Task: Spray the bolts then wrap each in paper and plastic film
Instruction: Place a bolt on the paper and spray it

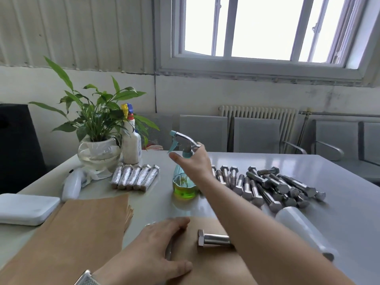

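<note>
Reaching forward across the desk (257,161), the right hand (193,161) hung open-fingered at the upright spray bottle (184,177), gripping nothing, while the left hand (156,245) lay flat on paper (205,264) beside the sideways-lying bolt (213,240).

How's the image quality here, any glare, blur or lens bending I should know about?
Head view: the window is blown out white; its light glares off the table; wide-angle bending curves the wall and frame; the right hand at the spray bottle looks slightly soft; the bolts stay fairly sharp.
</note>
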